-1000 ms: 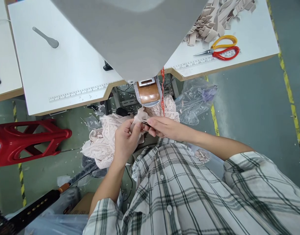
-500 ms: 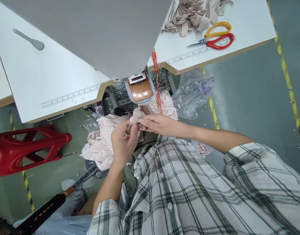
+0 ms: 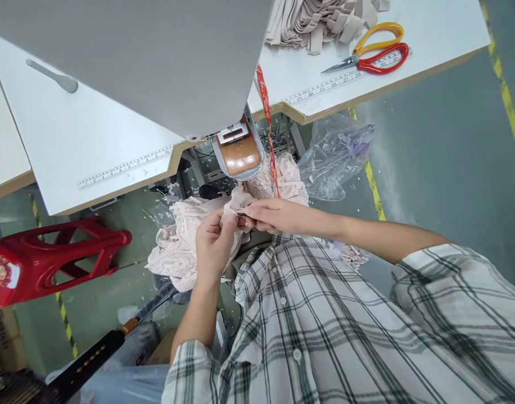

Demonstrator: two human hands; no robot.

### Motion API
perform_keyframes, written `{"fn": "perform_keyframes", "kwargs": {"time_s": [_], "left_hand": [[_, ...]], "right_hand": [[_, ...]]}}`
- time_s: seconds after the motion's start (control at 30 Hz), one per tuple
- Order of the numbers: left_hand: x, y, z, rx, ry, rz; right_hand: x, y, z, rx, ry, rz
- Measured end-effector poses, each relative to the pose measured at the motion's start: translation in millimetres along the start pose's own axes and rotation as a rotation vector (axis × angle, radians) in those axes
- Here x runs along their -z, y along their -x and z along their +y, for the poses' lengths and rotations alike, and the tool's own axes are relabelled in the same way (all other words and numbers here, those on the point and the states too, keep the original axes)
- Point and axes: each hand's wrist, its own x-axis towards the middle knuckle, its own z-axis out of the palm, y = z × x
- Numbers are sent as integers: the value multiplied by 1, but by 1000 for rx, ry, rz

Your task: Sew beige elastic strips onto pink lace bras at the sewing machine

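Note:
My left hand [image 3: 214, 246] and my right hand [image 3: 271, 216] meet just below the machine's brown head [image 3: 239, 152]. Both pinch the edge of a pale pink lace garment [image 3: 182, 235] that lies bunched over my lap. Between the right fingers a small dark thin piece [image 3: 242, 214] shows at the fabric edge; I cannot make out what it is. A red ribbon [image 3: 266, 118] hangs from the machine down to the lace beside my right hand.
A white table [image 3: 93, 140] with a printed ruler edge carries a heap of beige strips [image 3: 320, 19] and red and yellow scissors [image 3: 373, 53]. A red plastic stool [image 3: 55, 258] stands at left. A clear plastic bag [image 3: 335, 160] lies on the floor at right.
The camera has shifted slightly, so the table and stool sit a little differently in view. Both hands stay together on the lace edge, with only small finger movements.

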Motion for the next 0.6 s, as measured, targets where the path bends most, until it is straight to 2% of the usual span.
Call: {"fn": "perform_keyframes", "kwargs": {"time_s": [0.13,0.3,0.43,0.53,0.6], "left_hand": [[2,1,2,-35,-156,11],[3,1,3,-134,-338,49],[1,0,-3,-119,-197,29],[0,0,-7,-70,2,3],[0,0,-8,-60,57,-10]], "right_hand": [[0,-1,2,-28,-40,-9],[2,-3,8,36,5,35],[2,-2,8,98,53,52],[1,-1,9,43,-53,-4],[1,-1,9,4,-123,-35]]}}
